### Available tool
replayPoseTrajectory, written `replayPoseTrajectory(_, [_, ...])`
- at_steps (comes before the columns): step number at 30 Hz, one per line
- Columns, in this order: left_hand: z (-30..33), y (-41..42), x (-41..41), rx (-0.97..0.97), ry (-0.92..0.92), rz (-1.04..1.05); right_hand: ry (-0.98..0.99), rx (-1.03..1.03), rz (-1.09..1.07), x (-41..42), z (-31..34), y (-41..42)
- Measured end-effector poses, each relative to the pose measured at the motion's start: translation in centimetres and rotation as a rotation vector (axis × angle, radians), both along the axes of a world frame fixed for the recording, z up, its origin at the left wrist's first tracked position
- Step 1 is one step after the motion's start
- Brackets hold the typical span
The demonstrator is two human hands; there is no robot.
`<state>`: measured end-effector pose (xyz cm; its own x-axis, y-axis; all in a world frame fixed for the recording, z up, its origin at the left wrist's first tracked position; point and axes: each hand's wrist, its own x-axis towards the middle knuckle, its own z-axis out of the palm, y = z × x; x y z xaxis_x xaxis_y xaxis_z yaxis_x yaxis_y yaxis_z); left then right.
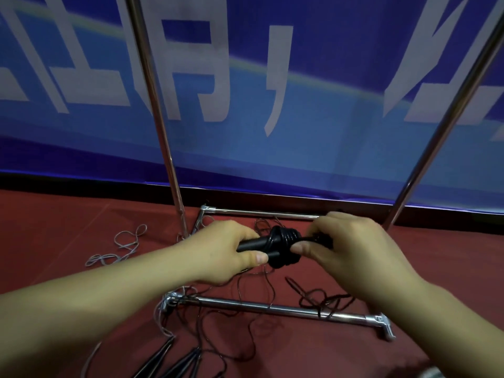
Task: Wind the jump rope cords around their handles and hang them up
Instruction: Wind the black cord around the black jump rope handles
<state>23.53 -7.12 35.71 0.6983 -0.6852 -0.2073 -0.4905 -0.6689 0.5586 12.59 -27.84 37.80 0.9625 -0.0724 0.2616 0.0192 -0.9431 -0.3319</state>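
Head view: jump rope, black, wound, held over rack base.
My left hand [226, 252] grips the handles [252, 245]; my right hand [351, 252] pinches the coiled cord [285, 248], above the red floor [68, 227].

A large blue banner [272, 91] with big pale grey lettering fills the upper half of the frame, its lower edge a deeper purple-blue. Below it, a dark strip runs along the base of the wall. The floor [68, 214] across the lower half is dull red. A shiny metal rack [272, 309] stands on it at centre: two slanted uprights rise to the top of the frame, and two horizontal bars lie low, one near the wall, one nearer the camera. Light is even and soft.
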Motion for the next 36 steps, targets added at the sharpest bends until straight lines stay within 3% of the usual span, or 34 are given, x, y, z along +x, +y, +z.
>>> replayPoseTrajectory(3, [0.1,-0.1,-0.5,0.061,-0.014,-0.079,0.030,0.022,-0.058,0.3,0.0,0.3])
replayPoseTrajectory(9, [0.7,-0.3,-0.8,0.133,-0.112,-0.195,0.027,0.207,0.045,0.9,-0.4,0.6])
replayPoseTrajectory(18, [1.0,0.3,-1.0,0.070,0.029,-0.288,0.067,0.421,-0.031,1.5,-0.9,-1.2])
replayPoseTrajectory(26, [2.2,0.4,-1.7,-0.068,0.147,-0.357,0.201,0.917,0.085,1.5,-1.2,-2.2])
replayPoseTrajectory(31, [2.9,0.6,-2.3,-0.357,0.376,-0.319,0.285,1.345,0.114,1.5,-1.2,-0.8])
replayPoseTrajectory(36, [3.2,0.4,-2.7,-0.512,0.369,-0.150,0.264,1.133,0.035,2.0,-2.8,0.6])
